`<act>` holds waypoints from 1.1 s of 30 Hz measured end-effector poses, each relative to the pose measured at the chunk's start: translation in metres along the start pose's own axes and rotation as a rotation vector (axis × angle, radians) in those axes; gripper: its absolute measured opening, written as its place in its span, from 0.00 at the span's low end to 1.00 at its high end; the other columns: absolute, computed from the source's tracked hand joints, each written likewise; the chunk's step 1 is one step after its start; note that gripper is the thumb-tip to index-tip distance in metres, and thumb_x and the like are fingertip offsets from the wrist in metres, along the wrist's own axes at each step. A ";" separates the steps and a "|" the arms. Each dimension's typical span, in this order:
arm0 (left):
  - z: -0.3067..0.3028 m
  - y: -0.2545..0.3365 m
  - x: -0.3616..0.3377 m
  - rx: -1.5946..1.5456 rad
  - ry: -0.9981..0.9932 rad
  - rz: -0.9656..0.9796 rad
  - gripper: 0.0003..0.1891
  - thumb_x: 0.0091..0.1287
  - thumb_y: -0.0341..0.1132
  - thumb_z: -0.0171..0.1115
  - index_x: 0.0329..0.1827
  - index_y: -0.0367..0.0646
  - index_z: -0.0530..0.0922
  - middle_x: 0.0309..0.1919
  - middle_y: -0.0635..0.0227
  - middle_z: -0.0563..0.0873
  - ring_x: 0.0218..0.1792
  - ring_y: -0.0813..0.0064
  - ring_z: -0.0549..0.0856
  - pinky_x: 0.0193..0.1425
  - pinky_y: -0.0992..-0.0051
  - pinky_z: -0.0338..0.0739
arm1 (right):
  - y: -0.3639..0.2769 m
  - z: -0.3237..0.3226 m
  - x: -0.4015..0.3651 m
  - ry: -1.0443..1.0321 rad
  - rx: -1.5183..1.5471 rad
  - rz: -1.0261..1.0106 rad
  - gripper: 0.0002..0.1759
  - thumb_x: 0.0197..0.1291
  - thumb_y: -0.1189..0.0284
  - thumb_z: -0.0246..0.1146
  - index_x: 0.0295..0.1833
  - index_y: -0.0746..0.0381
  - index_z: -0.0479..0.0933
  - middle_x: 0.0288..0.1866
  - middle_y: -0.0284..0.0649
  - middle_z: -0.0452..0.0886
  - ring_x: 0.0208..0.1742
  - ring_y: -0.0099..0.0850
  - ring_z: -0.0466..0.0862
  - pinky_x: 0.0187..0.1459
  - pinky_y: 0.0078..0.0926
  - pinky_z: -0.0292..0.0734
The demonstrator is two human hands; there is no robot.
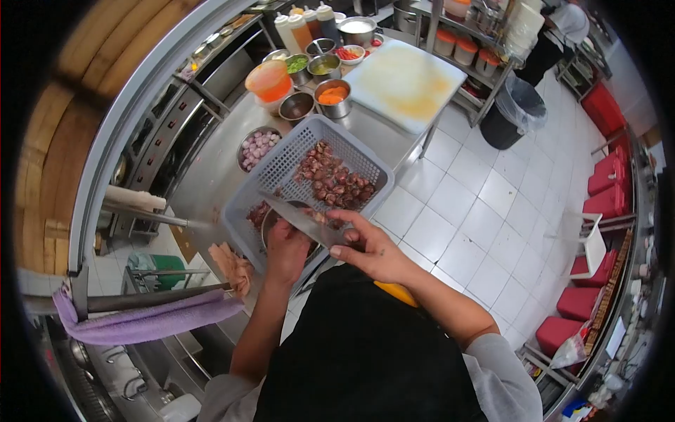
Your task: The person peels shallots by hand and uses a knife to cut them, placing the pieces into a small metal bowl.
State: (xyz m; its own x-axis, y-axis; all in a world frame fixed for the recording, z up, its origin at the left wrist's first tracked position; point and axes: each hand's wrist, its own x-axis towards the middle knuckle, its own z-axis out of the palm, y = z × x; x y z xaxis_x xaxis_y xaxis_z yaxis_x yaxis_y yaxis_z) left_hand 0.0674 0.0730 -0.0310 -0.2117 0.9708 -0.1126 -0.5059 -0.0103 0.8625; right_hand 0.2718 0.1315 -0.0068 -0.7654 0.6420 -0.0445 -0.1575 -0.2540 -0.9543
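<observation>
Knife [299, 218] is gripped tight in the right hand [365, 247], blade reaching across the left hand [287, 250], which is curled closed, probably on a shallot but that's hidden. Metal bowl [266, 219] sits right underneath, basket [281, 163] just beyond.

No text, label, brand or number is readable on anything here.

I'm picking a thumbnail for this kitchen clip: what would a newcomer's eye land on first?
First the broad knife gripped in the right hand, its blade angled across toward the left hand at the centre of the picture. Just behind it, a grey plastic basket of reddish-brown bulbs sits on the steel counter. The red chairs along the right edge also stand out.
</observation>
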 end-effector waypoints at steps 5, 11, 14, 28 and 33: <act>-0.002 0.014 -0.026 -0.089 0.025 0.069 0.19 0.68 0.26 0.64 0.61 0.35 0.74 0.52 0.63 0.83 0.54 0.71 0.83 0.61 0.68 0.77 | -0.004 0.022 0.010 -0.027 -0.199 -0.079 0.33 0.65 0.71 0.68 0.72 0.56 0.62 0.30 0.27 0.72 0.32 0.16 0.69 0.34 0.17 0.64; -0.010 0.028 -0.032 -0.028 0.043 0.169 0.18 0.69 0.25 0.63 0.62 0.34 0.74 0.51 0.60 0.84 0.50 0.68 0.86 0.56 0.67 0.82 | -0.006 0.038 0.024 -0.116 0.059 -0.049 0.34 0.66 0.71 0.67 0.73 0.58 0.61 0.34 0.29 0.76 0.34 0.17 0.73 0.35 0.18 0.67; -0.018 0.032 -0.029 -0.155 0.041 0.112 0.16 0.71 0.26 0.61 0.61 0.34 0.74 0.50 0.58 0.84 0.49 0.67 0.86 0.55 0.65 0.82 | -0.006 0.035 0.036 -0.128 0.205 0.141 0.34 0.63 0.74 0.69 0.72 0.60 0.63 0.35 0.28 0.74 0.37 0.15 0.73 0.37 0.15 0.67; -0.052 0.011 -0.022 -0.008 0.041 -0.092 0.09 0.71 0.26 0.61 0.52 0.35 0.78 0.41 0.63 0.86 0.36 0.79 0.83 0.38 0.77 0.78 | 0.032 0.054 0.067 0.219 -0.433 -0.021 0.28 0.48 0.74 0.72 0.56 0.67 0.75 0.38 0.44 0.83 0.37 0.27 0.83 0.41 0.28 0.77; -0.069 -0.001 -0.022 -0.022 0.038 -0.186 0.08 0.71 0.26 0.61 0.49 0.34 0.79 0.34 0.66 0.83 0.30 0.81 0.79 0.31 0.79 0.74 | 0.025 0.065 0.068 0.213 -0.613 0.077 0.26 0.47 0.73 0.71 0.53 0.68 0.76 0.35 0.50 0.83 0.33 0.33 0.84 0.37 0.32 0.77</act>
State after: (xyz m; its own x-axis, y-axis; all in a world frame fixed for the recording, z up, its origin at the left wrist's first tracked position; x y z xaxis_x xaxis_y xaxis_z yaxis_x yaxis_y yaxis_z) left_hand 0.0148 0.0352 -0.0639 -0.1440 0.9467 -0.2880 -0.5573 0.1629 0.8142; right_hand 0.1753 0.1224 -0.0147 -0.6100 0.7837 -0.1171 0.3258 0.1133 -0.9386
